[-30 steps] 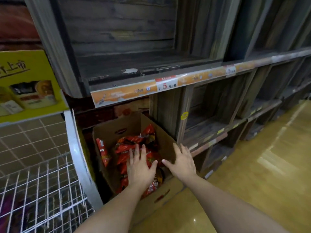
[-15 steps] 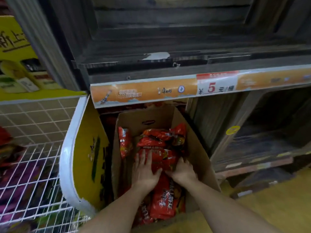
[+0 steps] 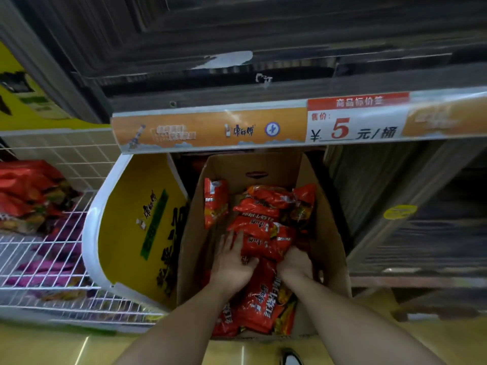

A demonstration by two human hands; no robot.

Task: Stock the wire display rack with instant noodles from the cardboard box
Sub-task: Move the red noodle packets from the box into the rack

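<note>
reaching down into the cardboard box (image 3: 329, 233), both forearms converged on 1 red noodle packet (image 3: 263, 245) atop the pile. the left hand (image 3: 232, 262) pinched its left end between nearly straight fingers and a thumb tucked at the near edge. the right hand (image 3: 295, 262) clasped the right end, fingertips curled out of sight beneath. compared with 0.5 s before, the hands had gone from resting flat on the pile to closing on the packet from both sides. its long axis ran roughly left to right across the box, printed face up. the wire display rack (image 3: 39, 272) stood just left of the box.
</note>
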